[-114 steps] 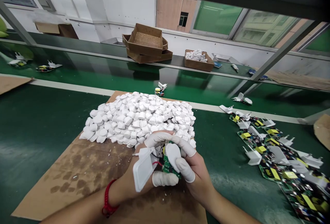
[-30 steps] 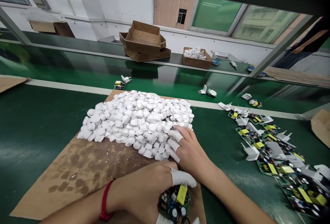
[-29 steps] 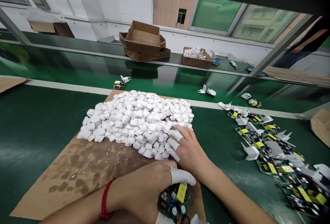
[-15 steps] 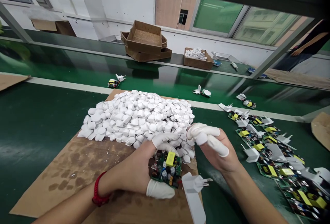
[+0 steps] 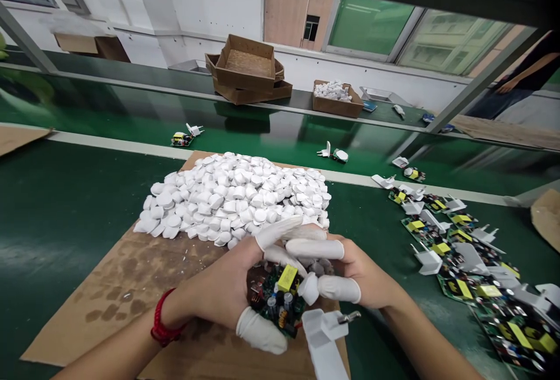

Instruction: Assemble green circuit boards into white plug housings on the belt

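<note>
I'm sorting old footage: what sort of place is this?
Probably an electronics assembly workshop: circuit boards lie heaped on the right, white pieces are piled on cardboard, and more boards sit spaced along a green strip, perhaps a conveyor.

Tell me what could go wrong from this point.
The plug piece juts out beside the board, with a bit of red wire showing between them; a snag might strain that link. The left hand cups the board between thumb and fingers, so it could slip. The small white piece at the right hand's fingertips could drop and perhaps get lost near the similar-looking pile.
</note>
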Demonstrator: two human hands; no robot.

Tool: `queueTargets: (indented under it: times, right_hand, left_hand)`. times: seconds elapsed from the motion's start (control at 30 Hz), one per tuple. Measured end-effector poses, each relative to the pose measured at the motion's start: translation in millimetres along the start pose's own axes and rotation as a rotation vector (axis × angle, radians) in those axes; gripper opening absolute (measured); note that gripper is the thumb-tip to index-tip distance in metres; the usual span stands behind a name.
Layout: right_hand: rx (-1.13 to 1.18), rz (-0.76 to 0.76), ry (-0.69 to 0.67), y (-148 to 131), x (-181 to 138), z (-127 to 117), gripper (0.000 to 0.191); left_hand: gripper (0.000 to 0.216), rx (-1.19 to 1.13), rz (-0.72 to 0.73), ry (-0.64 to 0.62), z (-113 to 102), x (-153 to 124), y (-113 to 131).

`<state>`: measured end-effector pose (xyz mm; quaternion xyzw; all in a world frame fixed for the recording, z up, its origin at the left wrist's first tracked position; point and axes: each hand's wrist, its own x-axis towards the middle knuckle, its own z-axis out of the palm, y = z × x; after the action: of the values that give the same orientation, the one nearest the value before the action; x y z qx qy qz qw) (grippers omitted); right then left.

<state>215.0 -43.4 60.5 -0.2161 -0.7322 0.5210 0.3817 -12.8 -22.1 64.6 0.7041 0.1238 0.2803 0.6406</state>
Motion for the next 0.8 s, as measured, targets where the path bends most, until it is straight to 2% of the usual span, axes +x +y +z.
queueTargets:
  times: [0.1, 0.2, 0.33, 0.47, 0.57, 0.67, 0.8]
  right_hand:
    - [0.067, -0.027, 0.037, 2.7, 0.4, 4.8, 0.034]
    - [0.088, -0.075, 0.075, 6.0, 2.0, 10.2, 0.024]
    - [0.148, -0.109, 0.081, 9.3, 3.3, 17.0, 0.029]
    - [0.215, -0.077, 0.136, 9.8, 3.2, 23.8, 0.033]
    - [0.291, -0.083, 0.067, 7.3, 4.8, 27.3, 0.029]
    - [0.349, -0.076, 0.002, 4.6, 7.1, 28.5, 0.032]
    - [0.298, -0.085, 0.035, 5.1, 7.5, 30.4, 0.028]
  left_hand:
    - [0.113, 0.053, -0.012, 0.020, 1.1, 0.2, -0.2]
    - [0.115, 0.058, 0.046, 0.025, 1.5, -0.3, -3.9]
    - [0.114, -0.022, 0.116, 0.004, 3.7, -0.9, -7.8]
    - [0.112, -0.007, 0.153, 0.004, 8.0, 2.2, -2.1]
    - [0.106, 0.021, 0.170, -0.066, 9.2, 4.9, 2.6]
    - [0.106, 0.059, 0.173, -0.061, 8.8, 6.0, 3.4]
    - [0.101, -0.003, 0.157, -0.060, 8.5, 6.7, 2.9]
